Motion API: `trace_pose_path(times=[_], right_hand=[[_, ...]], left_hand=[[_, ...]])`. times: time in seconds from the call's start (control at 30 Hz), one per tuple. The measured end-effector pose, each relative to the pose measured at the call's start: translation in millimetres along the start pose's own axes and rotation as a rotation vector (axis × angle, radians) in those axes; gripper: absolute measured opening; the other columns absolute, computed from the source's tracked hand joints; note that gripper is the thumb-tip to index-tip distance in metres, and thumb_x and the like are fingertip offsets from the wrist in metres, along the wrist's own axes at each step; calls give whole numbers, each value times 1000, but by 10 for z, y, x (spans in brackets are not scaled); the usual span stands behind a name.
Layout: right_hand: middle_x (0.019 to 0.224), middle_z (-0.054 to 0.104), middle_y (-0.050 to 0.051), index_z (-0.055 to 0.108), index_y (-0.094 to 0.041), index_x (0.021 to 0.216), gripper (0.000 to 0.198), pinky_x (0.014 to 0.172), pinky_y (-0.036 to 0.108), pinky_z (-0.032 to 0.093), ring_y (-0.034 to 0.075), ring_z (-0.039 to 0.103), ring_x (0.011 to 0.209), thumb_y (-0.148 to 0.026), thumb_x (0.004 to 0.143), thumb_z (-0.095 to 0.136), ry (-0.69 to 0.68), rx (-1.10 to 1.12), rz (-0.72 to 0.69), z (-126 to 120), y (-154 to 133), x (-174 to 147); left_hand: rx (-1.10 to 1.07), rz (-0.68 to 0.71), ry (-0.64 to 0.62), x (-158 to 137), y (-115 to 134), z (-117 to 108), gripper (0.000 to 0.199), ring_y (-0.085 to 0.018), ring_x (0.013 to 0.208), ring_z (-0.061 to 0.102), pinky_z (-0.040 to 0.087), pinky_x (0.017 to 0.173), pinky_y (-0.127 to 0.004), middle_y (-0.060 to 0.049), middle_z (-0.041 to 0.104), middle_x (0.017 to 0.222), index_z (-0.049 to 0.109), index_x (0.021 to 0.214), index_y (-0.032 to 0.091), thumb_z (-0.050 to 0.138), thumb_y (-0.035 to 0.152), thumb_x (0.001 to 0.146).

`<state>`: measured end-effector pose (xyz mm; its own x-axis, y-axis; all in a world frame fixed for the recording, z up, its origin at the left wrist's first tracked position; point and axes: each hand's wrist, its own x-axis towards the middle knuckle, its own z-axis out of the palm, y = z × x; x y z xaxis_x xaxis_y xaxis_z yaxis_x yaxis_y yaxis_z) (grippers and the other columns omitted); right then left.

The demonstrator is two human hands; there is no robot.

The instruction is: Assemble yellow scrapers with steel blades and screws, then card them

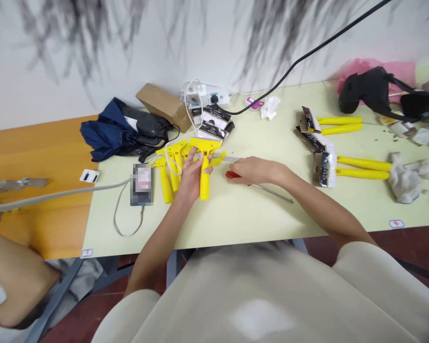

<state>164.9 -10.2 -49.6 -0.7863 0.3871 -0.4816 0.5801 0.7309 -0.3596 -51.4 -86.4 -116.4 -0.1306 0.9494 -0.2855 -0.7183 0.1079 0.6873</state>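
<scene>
My left hand is closed around a yellow scraper, its wide head up and its handle pointing down toward me. My right hand is closed over a red-handled screwdriver, whose metal shaft sticks out to the right below the wrist. A thin silver strip shows between the two hands; whether the right fingers touch it I cannot tell. Several more yellow scrapers lie together just left of and behind my left hand.
Packaged yellow-handled scrapers lie at the right, near crumpled tissue. Behind stand a cardboard box, a power strip and black packets. A navy umbrella lies at left. A black cable hangs overhead; a co-worker's limb is at far left.
</scene>
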Motion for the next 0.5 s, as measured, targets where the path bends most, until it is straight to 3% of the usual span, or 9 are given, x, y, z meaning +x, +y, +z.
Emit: trace_pose_path(times=[0.07,0.17,0.23,0.3,0.4,0.5], right_hand=[[81,73,6,70,-19,99,27,67,35,42,21,64,68,-33,117,55,68,114,-71,-156,55,-221],[94,78,5,73,-24,110,23,70,38,54,23,71,74,-44,114,62,363,265,-200,-492,60,-673],[103,78,5,75,-30,118,26,75,43,62,27,78,88,-54,111,66,584,314,-214,-716,-26,-950],[117,76,6,75,-38,127,22,86,43,67,27,80,102,-51,112,66,762,377,-191,-880,-160,-1128],[127,77,6,80,-42,121,20,92,40,68,29,79,112,-55,110,69,971,475,-173,-969,-341,-1164],[127,76,6,77,-40,122,20,91,44,70,30,79,107,-54,110,70,1074,546,-188,-937,-385,-1034]], left_hand=[[-8,-10,-5,1,-34,-54,46,-13,100,74,44,58,-15,-3,74,116,71,119,29,95,17,81],[-16,-52,-10,-18,-97,-80,51,-15,99,75,45,57,-17,-4,75,115,71,120,28,98,17,78],[-20,-99,-6,-39,-145,-60,54,-16,97,74,44,56,-19,-5,75,114,71,120,27,100,16,75],[-23,-144,-15,-67,-193,-24,56,-18,96,75,44,56,-20,-6,75,113,70,122,26,100,16,75],[-13,-180,-41,-120,-251,31,57,-19,96,75,46,57,-21,-6,75,112,69,125,27,99,17,76],[4,-185,-44,-161,-279,58,60,-18,96,74,48,58,-21,-5,74,109,68,126,27,100,18,77]])
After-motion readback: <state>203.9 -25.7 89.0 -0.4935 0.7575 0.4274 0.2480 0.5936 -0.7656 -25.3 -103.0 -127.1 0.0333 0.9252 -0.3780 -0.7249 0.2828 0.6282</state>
